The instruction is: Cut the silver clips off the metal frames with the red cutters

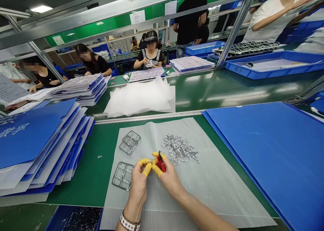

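Observation:
My left hand [139, 179], with yellow finger cots on the thumb and forefinger, is closed in a pinch. Between its fingertips is a small silver piece [151, 162], too tiny to make out fully. My right hand [169, 177], also in yellow finger cots, is closed around red-handled nippers [161, 164], their dark jaws pointing away from me. Its thumb tip meets the left fingertips at the piece. Beyond the right hand lies a pile of small silver pieces [178, 148]. Left of my hands, a dark frame with silver parts [122, 176] lies flat, and stacked frames [130, 142] sit behind it.
A translucent foam sheet [212, 190] covers the green bench [93, 163]. Blue folders with sheets [37, 136] are stacked at left; a blue board [268, 150] lies right. White foam sheets [139, 97] lie beyond the metal rail. A bin of dark scraps [57, 221] stands below. Several people work opposite.

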### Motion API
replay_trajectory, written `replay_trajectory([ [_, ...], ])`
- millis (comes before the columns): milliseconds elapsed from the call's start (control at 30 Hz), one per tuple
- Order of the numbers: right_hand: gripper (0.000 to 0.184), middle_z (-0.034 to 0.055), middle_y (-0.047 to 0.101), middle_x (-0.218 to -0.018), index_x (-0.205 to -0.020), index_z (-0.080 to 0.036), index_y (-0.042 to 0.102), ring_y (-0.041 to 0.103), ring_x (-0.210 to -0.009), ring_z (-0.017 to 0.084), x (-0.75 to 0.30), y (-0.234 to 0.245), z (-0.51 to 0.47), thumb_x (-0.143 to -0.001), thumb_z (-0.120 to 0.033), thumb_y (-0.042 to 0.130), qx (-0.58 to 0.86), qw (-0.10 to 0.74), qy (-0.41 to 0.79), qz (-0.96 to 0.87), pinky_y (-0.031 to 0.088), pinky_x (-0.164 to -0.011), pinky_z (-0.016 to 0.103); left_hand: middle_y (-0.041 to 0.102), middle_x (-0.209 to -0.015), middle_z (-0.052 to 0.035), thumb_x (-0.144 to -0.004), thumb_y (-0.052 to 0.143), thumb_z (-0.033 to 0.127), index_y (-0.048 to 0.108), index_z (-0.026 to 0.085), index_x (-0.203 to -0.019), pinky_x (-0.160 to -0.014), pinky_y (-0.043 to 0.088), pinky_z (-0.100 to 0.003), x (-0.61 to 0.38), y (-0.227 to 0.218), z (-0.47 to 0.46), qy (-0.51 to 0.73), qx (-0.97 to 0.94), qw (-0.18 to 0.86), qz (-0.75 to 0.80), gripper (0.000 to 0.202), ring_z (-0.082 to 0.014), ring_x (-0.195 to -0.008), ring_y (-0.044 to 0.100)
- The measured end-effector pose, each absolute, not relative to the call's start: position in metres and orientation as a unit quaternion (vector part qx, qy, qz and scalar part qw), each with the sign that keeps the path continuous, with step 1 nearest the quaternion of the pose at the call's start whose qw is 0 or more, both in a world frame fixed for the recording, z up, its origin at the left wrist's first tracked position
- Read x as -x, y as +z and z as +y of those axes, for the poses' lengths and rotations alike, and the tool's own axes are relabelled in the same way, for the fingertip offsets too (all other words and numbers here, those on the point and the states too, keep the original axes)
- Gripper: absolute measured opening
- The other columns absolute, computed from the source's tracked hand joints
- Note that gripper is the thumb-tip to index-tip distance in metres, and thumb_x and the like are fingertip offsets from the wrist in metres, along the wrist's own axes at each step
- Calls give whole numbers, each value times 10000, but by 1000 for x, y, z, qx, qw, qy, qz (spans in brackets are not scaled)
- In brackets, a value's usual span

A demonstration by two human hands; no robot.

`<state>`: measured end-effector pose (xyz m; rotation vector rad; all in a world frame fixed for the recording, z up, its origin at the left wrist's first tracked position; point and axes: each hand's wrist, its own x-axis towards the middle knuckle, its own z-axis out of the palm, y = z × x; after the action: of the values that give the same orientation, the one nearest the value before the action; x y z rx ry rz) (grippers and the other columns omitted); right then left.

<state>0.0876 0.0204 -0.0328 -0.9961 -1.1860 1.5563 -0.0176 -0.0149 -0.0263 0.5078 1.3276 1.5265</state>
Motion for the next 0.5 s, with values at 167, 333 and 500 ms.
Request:
replay_trajectory([
  [167, 389, 26, 618, -855, -1118, -212, 551, 591, -796, 191, -86, -39, 18, -749, -324, 605, 426, 444, 582, -531, 496, -740, 334, 654, -784, -27, -574, 807, 338, 669, 156, -804, -669, 446, -249, 17, -24, -15, 635, -191, 516, 543, 325, -138, -714, 581],
  [333, 352, 29, 635, -856, -1115, -216, 547, 595, -762, 188, -88, -40, 21, -781, -326, 566, 437, 418, 534, -591, 486, -699, 323, 644, -770, -29, -566, 814, 331, 667, 141, -792, -642, 438, -236, 19, -25, -14, 633, -191, 518, 542, 330, -117, -667, 557],
  [500, 230, 48, 643, -868, -1007, -198, 565, 581, -790, 206, -116, -25, 37, -786, -258, 552, 436, 283, 378, -766, 441, -717, 331, 632, -755, -27, -614, 787, 345, 674, 139, -801, -633, 428, -229, 25, -26, -17, 615, -226, 504, 563, 300, -109, -652, 530],
])
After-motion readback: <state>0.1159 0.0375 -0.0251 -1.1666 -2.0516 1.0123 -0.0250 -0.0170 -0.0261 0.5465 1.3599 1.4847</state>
